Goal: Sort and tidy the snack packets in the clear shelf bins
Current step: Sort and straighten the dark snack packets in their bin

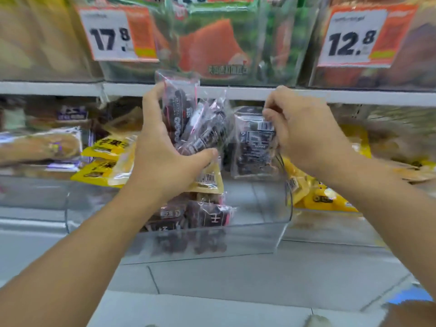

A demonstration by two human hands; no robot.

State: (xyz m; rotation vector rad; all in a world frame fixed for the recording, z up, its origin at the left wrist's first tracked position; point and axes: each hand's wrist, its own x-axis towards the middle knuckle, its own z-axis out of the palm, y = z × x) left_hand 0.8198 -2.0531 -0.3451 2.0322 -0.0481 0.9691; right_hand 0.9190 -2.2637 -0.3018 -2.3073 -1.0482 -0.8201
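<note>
Packets: left hand (165, 147) curls round dark bundle (195, 123); right hand (304, 128) pinches one dark packet (253, 147) at 3 o'clock. Lower both into bin (259, 234) onto dark pile (200, 218), keep yellow packets (103, 159) out.

White shelf rail (70, 88) runs across the upper view, with a second tier of goods above it. Two price tags hang there: one reading 17.8 (111, 35) at left, one reading 12.8 (354, 37) at right, both white with orange panels. Pale grey floor tiles (236, 286) below, dark grout lines. Light even, probably overhead. Edges blurred.
</note>
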